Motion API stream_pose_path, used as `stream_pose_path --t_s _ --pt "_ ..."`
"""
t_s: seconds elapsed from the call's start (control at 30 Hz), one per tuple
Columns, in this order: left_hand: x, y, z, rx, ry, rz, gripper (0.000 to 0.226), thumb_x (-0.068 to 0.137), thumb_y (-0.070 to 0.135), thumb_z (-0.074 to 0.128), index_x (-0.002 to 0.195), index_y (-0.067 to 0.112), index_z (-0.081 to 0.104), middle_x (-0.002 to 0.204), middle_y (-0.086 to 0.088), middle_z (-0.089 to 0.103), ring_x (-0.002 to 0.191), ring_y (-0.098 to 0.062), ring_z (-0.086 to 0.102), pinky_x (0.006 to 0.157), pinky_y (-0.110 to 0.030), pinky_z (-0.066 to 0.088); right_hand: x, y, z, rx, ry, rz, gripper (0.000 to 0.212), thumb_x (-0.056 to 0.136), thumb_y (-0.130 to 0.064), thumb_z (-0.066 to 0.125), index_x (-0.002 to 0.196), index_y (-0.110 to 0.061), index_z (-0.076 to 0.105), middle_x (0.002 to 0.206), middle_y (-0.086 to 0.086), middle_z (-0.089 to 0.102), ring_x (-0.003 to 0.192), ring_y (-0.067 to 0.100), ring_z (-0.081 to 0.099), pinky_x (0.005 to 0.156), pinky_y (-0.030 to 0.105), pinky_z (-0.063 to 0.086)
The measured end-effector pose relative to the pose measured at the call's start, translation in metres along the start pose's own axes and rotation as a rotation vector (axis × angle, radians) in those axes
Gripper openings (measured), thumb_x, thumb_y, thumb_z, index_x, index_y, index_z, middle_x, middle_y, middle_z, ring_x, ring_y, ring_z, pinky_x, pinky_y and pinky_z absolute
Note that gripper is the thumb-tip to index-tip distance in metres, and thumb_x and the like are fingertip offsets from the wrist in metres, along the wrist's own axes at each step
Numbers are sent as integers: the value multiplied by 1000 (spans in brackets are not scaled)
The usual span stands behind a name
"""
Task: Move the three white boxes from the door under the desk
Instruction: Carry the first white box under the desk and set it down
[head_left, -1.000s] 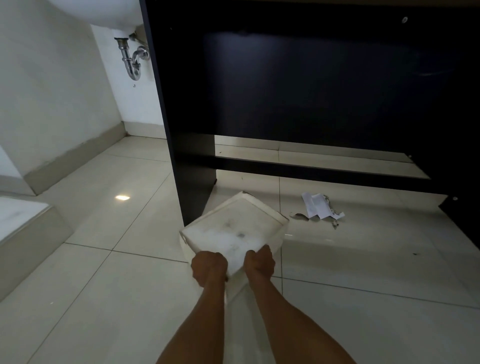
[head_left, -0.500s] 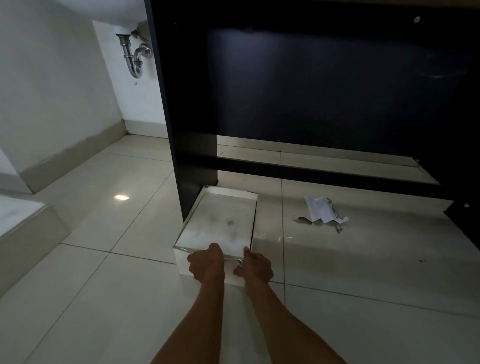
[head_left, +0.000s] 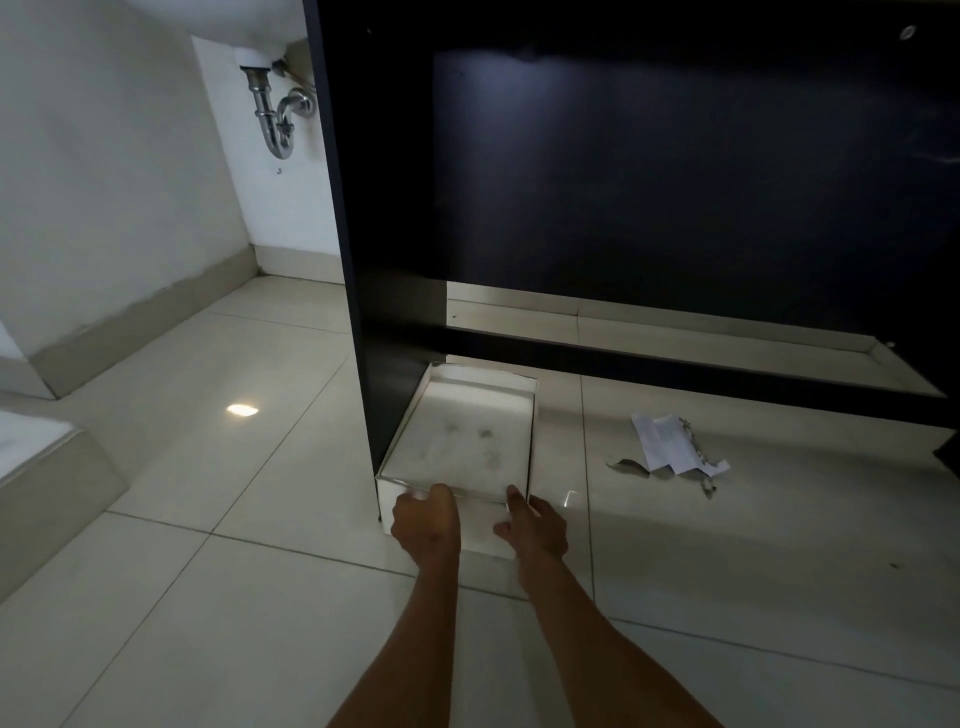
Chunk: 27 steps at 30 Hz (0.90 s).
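One white box (head_left: 467, 441), shallow and open-topped with a smudged bottom, lies flat on the tiled floor under the black desk (head_left: 675, 182), pressed against the desk's left side panel (head_left: 387, 405). My left hand (head_left: 426, 525) is curled over the box's near rim at its left end. At the near right corner, my right hand (head_left: 535, 525) has its thumb on the rim and its fingers on the front wall. No other white box is in view.
Crumpled paper scraps (head_left: 670, 447) lie on the floor to the right of the box, under the desk. A low black crossbar (head_left: 701, 369) runs behind the box. A sink drain pipe (head_left: 275, 119) hangs at the upper left, and a raised step (head_left: 47, 467) sits at the left.
The box was tilted in the air in both hands; it has come down flat on the floor and slid further in beside the desk's side panel. Both hands stay at its near edge.
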<state>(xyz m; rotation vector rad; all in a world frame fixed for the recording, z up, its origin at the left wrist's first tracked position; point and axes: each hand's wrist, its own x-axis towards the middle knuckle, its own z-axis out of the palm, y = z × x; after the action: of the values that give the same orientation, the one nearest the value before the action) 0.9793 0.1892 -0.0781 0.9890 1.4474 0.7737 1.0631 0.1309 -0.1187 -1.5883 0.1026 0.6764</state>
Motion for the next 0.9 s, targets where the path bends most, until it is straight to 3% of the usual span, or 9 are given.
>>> stream_pose_path --t_s 0.2,0.3,0.4,0.5,0.6,0.7,0.8,0.9 --pt "25 9 19 9 -77 1 43 84 16 52 118 -10 56 118 -28 62 108 -42 61 95 -53 53 22 -17 12 0 -6 -10 59 85 -31 69 135 -7 50 124 16 63 90 31 71 71 26 52" --pt "31 13 27 41 -151 11 52 86 14 53 135 -2 44 128 -25 55 113 -40 56 98 -52 51 31 -23 19 10 -19 -2 51 88 -28 66 133 -8 51 123 16 62 78 27 69 77 32 56" --pt "36 21 31 49 -267 -17 63 86 11 52 144 9 30 122 -17 53 99 -31 55 96 -48 52 39 -29 26 15 -66 -12 45 90 -22 62 131 -8 51 125 15 58 73 18 62 89 42 56" --pt "41 29 33 53 -359 -62 65 84 8 51 144 11 25 111 -11 48 93 -26 50 87 -42 50 42 -31 30 -37 -80 -43 35 89 -16 61 122 -6 54 111 14 62 84 22 60 91 46 55" --pt "42 32 30 92 -391 -60 70 85 6 52 147 11 20 121 -14 50 108 -32 49 92 -41 48 37 -28 31 -14 -76 -29 55 90 -16 61 140 -12 39 129 18 54 87 23 60 94 44 54" --pt "36 35 15 183 -436 -56 79 86 8 52 153 11 11 145 -16 43 128 -36 45 107 -48 43 26 -25 34 -151 16 -30 72 91 -25 60 149 -9 20 143 23 43 121 39 53 105 47 44" --pt "24 39 -25 310 -488 -79 72 87 15 50 152 5 18 152 -15 35 135 -33 41 107 -42 43 -6 -22 43 -274 44 -6 73 92 -29 57 149 -6 18 147 26 38 130 41 44 107 47 40" --pt "15 39 -90 342 -395 -33 62 82 19 49 141 2 41 143 -21 48 129 -36 50 108 -47 44 -56 -20 61 -416 2 15 69 93 -30 56 148 -3 23 144 27 41 129 42 45 105 45 41"
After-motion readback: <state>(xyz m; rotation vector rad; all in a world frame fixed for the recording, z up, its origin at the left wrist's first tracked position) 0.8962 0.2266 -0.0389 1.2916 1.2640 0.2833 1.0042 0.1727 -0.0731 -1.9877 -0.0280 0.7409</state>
